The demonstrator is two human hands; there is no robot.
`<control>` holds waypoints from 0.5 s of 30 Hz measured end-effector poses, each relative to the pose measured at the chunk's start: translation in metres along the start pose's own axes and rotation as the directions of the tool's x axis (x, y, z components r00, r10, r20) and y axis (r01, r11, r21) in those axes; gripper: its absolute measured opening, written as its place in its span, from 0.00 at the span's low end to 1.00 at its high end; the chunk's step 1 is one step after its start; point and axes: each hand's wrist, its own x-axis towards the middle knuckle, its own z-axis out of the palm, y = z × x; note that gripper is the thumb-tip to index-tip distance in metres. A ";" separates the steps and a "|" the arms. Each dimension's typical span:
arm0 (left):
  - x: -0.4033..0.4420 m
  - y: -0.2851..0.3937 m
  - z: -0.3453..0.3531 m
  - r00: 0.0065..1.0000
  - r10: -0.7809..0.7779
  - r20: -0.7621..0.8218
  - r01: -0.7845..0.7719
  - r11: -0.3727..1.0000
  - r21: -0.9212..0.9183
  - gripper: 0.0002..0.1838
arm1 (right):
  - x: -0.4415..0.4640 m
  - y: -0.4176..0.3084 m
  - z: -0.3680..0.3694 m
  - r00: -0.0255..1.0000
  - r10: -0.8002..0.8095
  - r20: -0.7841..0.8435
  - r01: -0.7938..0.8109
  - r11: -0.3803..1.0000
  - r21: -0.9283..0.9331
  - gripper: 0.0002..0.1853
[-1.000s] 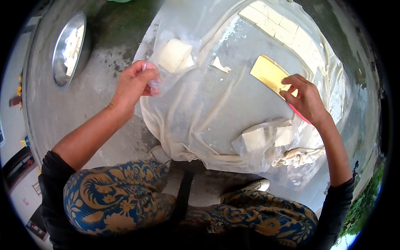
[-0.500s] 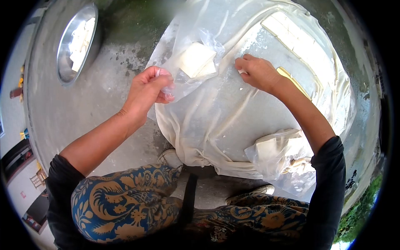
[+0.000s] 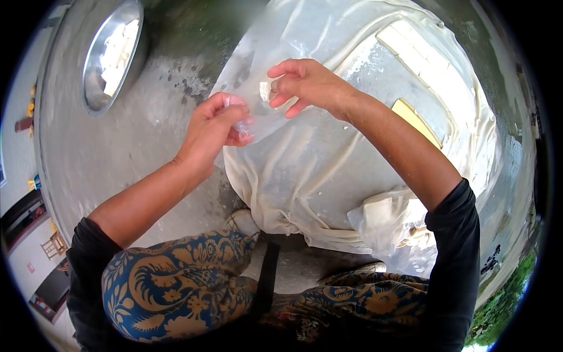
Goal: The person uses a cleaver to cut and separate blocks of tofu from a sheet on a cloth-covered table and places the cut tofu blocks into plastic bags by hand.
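My left hand [image 3: 220,123] is closed on the gathered edge of a clear plastic bag [image 3: 255,120], left of the cloth-covered surface. Over the bag is my right hand [image 3: 308,88], palm turned left, with its fingers spread apart. By its fingertips shows a small white piece [image 3: 264,91] that looks like tofu; whether a finger touches it I cannot tell. My right hand hides the pale blocks in the bag.
A row of white tofu-like blocks [image 3: 419,53] lies on the pale cloth [image 3: 293,170] at the far right, with a flat yellow piece [image 3: 417,122] nearer. A metal basin [image 3: 88,88] holds white pieces. More plastic and cloth [image 3: 387,214] lie at the near right.
My right hand has moved left from the bare part of the surface to above the bag, and its pinched fingers have spread. My left hand keeps hold of the bag, shifted slightly right.
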 end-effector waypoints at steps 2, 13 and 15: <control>0.000 -0.002 -0.005 0.999 -0.029 -0.015 0.029 1.000 0.003 0.05 | 0.003 -0.004 -0.003 0.997 -0.026 -0.077 0.011 0.981 -0.193 0.14; -0.003 0.003 0.005 0.999 0.034 0.021 -0.033 0.999 -0.021 0.06 | 0.031 0.019 -0.040 0.927 -0.208 -0.313 -0.152 0.553 -0.819 0.23; -0.004 0.003 0.003 0.999 0.034 0.025 -0.033 0.999 -0.038 0.06 | 0.028 0.021 -0.048 0.902 -0.276 -0.332 -0.144 0.532 -0.834 0.15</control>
